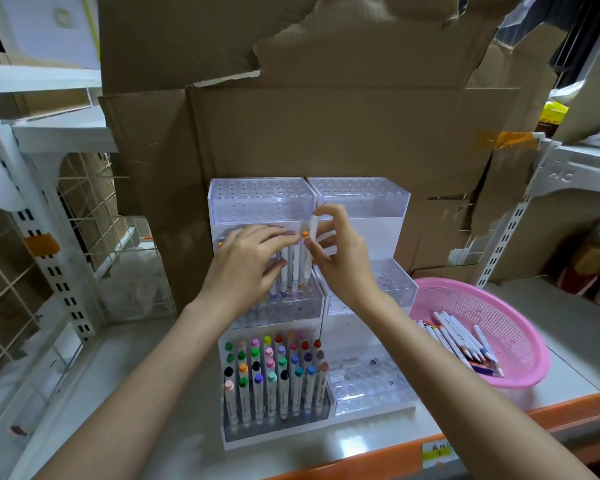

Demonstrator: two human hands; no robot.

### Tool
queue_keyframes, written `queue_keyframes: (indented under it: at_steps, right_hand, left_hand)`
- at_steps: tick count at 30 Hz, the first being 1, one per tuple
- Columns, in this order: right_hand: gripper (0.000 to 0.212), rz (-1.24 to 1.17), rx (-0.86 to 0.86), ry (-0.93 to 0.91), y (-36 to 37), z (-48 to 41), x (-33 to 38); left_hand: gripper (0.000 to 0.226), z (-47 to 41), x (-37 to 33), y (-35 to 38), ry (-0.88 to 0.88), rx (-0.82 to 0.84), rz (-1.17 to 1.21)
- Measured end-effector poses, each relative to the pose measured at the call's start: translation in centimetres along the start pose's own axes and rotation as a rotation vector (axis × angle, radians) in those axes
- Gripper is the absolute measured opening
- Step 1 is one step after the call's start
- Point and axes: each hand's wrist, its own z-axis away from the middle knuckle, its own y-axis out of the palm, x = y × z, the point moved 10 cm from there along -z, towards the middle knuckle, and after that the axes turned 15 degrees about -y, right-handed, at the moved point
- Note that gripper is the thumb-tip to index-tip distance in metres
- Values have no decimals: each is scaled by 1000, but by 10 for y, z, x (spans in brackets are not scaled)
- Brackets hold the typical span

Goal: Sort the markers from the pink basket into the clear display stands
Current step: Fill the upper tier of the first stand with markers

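STEP: seating one marker in the middle tier, judged mid-task | RIGHT GRIP (336,258): pinching slim white plastic marker (313,225), upright above that tier | LEFT GRIP (246,265): fingers straight, spread over standing markers (293,268), holding nothing | STAND: clear acrylic stepped display stand (260,202), bottom tier full, top tier bare | SOURCE: round pink perforated plastic basket (520,306), to the right, more markers inside | NEXT: probably lining the tip up with a free hole, then lowering straight.

Basket (520,375) right of stands (368,393); cardboard (326,133) behind; markers (274,375) in front-left stand.
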Motion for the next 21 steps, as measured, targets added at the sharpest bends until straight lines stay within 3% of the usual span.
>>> queue_keyframes:
  at_steps: [6,16,21]
  right_hand:
    - [37,17,14,28,0,-1,-1]
    - [38,149,201,20,19,12,-2]
    - [31,163,163,-27,15,14,1]
  left_hand:
    - [42,-2,1,0,-24,-11,26]
    - [41,-3,4,-1,-44,-11,41]
    - [40,-3,4,0,-50,1,42]
